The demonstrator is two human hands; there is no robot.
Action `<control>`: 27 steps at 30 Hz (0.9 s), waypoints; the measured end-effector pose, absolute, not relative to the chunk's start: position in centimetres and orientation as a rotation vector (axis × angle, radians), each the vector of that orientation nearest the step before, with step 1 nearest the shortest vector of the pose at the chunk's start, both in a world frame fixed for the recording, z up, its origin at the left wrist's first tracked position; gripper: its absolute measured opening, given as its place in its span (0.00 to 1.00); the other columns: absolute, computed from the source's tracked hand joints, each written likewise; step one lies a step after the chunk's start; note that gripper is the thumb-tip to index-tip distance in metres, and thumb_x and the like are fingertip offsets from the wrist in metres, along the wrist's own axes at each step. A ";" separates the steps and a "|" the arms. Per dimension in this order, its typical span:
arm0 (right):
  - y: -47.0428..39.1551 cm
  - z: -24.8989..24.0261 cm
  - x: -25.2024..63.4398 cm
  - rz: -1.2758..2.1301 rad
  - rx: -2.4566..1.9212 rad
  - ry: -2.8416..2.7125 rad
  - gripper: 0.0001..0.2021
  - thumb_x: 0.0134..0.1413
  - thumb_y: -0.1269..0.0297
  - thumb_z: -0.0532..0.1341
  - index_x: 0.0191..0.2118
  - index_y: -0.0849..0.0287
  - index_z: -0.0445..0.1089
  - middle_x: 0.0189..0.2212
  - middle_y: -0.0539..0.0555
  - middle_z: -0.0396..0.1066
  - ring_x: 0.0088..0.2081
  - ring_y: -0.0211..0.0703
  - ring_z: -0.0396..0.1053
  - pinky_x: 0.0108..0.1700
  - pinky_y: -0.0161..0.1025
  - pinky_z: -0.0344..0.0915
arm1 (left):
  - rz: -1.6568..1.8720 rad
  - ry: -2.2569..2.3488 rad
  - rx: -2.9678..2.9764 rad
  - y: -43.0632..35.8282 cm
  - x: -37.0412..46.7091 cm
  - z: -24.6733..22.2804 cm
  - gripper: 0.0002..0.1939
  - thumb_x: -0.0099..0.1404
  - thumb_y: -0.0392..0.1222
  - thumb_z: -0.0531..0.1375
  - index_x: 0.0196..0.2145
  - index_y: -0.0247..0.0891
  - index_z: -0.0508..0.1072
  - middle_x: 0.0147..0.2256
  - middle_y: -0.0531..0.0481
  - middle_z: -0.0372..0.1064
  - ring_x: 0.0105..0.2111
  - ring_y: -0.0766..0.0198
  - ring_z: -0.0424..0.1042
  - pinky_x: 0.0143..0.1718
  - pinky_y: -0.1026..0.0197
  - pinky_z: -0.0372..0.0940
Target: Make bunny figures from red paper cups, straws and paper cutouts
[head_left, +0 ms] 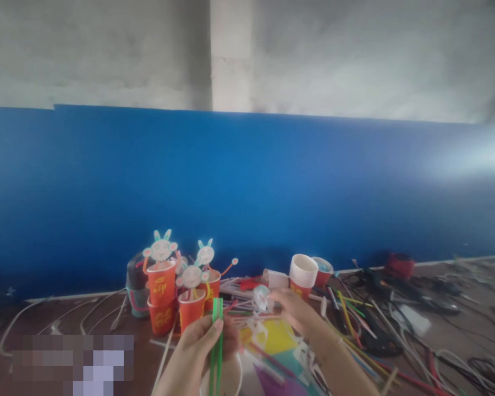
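Note:
My left hand is closed around green straws, which stand upright with the thumb across them. Just below them shows the pale inside of a paper cup; whether the hand also touches this cup is unclear. My right hand reaches forward with its fingers extended. Its fingertips meet the right edge of a shiny, clear roll that looks like tape, with no firm hold visible. Left of the hands, orange paper cups bear paper rabbit figures with straw arms.
A stack of white-lined paper cups stands behind my right hand, near a tipped cup. Loose coloured straws and cables cover the right side. Coloured sheets lie between my arms. A blue partition borders the table's back.

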State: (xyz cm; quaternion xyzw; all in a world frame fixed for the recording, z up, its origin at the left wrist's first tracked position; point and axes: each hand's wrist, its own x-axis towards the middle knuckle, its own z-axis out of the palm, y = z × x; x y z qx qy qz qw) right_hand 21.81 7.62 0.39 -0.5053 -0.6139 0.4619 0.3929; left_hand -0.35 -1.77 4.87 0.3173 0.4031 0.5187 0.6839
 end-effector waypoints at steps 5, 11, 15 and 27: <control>6.8 2.5 20.4 1.263 -1.112 -1.518 0.14 0.50 0.60 0.56 0.40 0.59 0.72 0.39 0.56 0.73 0.42 0.47 0.69 0.45 0.42 0.66 | 1.197 0.918 0.730 -1.7 -0.4 5.0 0.21 0.45 0.52 0.72 0.30 0.33 0.78 0.26 0.47 0.76 0.27 0.63 0.73 0.33 0.64 0.66; 3.8 5.4 18.6 1.114 -1.021 -1.704 0.20 0.46 0.66 0.61 0.48 0.56 0.71 0.58 0.58 0.60 0.55 0.53 0.61 0.50 0.46 0.66 | 1.293 1.017 0.788 -1.7 -0.8 5.3 0.20 0.49 0.52 0.70 0.33 0.33 0.78 0.22 0.48 0.74 0.21 0.66 0.69 0.24 0.66 0.61; 1.6 6.9 17.6 0.916 -0.970 -1.928 0.12 0.53 0.65 0.61 0.44 0.54 0.73 0.57 0.56 0.62 0.60 0.51 0.57 0.59 0.48 0.57 | 1.273 0.982 0.804 -2.0 -1.1 5.7 0.20 0.51 0.51 0.69 0.36 0.32 0.78 0.21 0.48 0.72 0.22 0.65 0.69 0.25 0.66 0.61; 0.8 7.0 16.5 0.697 -0.897 -2.029 0.15 0.58 0.74 0.52 0.46 0.52 0.71 0.52 0.56 0.64 0.48 0.45 0.66 0.44 0.37 0.66 | 1.287 0.818 0.708 -2.0 -0.6 4.9 0.18 0.51 0.48 0.70 0.35 0.33 0.78 0.25 0.48 0.74 0.26 0.63 0.72 0.29 0.66 0.63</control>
